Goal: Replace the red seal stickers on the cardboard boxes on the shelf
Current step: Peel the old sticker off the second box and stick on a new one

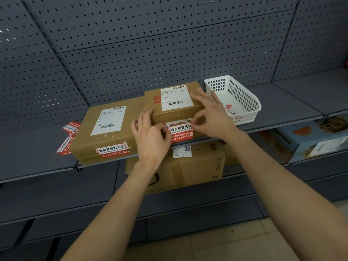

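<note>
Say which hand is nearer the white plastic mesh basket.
Right. The right hand, pinching the red seal sticker on the brown cardboard box, lies right beside the white plastic mesh basket's left wall; the left hand grips the box's opposite corner.

Two cardboard boxes (84,132) (156,108) on the upper shelf (37,147), two stuck-on red seal stickers (113,150) (180,129), one white basket (243,98), two hands (150,137) (216,117).

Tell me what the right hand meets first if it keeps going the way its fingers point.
Likely the small brown cardboard box: the right hand, pinching the red seal sticker, points up-left over the box top toward its white shipping label. Depth unclear.
</note>
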A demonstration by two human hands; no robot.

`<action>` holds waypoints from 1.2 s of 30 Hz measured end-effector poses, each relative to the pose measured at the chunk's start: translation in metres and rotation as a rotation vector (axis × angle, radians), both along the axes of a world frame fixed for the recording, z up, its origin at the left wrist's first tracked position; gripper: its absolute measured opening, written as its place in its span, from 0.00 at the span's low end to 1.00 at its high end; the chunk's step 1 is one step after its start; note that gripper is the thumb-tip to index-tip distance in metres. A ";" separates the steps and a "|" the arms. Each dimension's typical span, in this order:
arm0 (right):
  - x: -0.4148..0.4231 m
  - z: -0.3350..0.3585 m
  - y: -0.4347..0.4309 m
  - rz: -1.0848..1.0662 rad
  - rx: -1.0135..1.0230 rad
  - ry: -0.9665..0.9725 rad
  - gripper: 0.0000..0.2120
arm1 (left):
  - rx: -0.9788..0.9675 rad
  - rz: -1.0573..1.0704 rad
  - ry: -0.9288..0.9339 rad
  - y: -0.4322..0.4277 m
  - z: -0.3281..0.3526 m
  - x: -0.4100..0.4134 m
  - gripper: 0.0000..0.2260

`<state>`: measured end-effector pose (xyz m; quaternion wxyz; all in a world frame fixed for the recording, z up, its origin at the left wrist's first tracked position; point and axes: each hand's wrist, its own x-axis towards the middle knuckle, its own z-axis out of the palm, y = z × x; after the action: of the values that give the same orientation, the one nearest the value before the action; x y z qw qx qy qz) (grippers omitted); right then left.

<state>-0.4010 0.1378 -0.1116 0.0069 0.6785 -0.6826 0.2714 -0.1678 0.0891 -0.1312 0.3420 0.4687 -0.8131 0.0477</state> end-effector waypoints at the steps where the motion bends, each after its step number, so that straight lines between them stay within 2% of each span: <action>1: 0.002 -0.002 0.001 -0.009 -0.010 -0.007 0.07 | -0.002 -0.002 0.006 -0.001 -0.002 0.000 0.04; 6: 0.015 0.003 0.008 -0.033 -0.114 -0.083 0.05 | -0.004 0.003 0.045 -0.008 -0.001 0.000 0.05; 11: 0.019 0.011 0.010 -0.083 -0.038 -0.156 0.04 | 0.008 -0.002 0.086 -0.012 -0.005 0.000 0.04; 18: 0.021 0.014 0.016 -0.107 -0.029 -0.149 0.04 | 0.011 0.018 0.140 -0.013 -0.003 -0.005 0.04; 36: 0.022 0.006 0.007 -0.136 -0.071 -0.151 0.04 | 0.007 0.052 0.130 -0.020 -0.003 -0.008 0.04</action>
<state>-0.3790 0.1447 -0.1058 -0.0023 0.6077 -0.7155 0.3446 -0.1759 0.0693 -0.1347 0.3914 0.4927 -0.7768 0.0232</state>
